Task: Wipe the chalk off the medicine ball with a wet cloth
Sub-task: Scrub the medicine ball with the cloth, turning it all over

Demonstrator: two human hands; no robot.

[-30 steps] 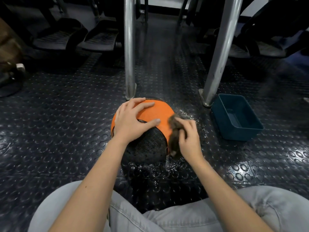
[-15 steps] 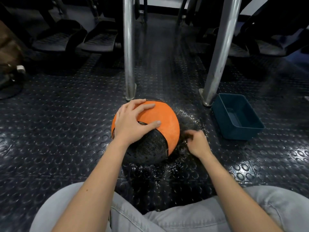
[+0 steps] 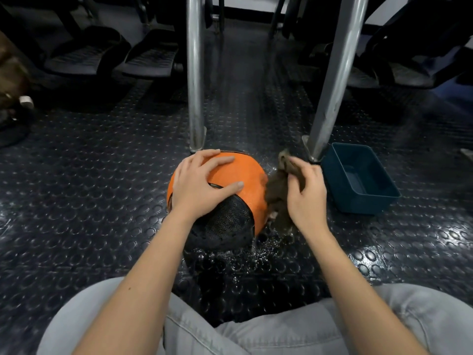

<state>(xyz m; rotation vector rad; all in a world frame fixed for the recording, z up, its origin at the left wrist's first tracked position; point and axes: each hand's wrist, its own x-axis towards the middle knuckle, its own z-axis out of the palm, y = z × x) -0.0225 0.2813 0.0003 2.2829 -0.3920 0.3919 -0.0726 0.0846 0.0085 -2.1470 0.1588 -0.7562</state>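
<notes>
Ball: round orange-and-black medicine ball (image 3: 240, 172) under our flat, spread left hand (image 3: 202, 183).
Cloth: our right hand (image 3: 305, 198) grips crumpled brown cloth (image 3: 277, 198) at ball's right side.

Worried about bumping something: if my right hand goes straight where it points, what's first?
Likely only bare floor. The right hand, holding the cloth, would pass close beside the right metal leg's foot; depth unclear.

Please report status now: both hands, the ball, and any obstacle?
Left hand flat on medicine ball. Right hand grips brown cloth at ball's right side. Nothing blocking; blue tub apart, further right.
</notes>
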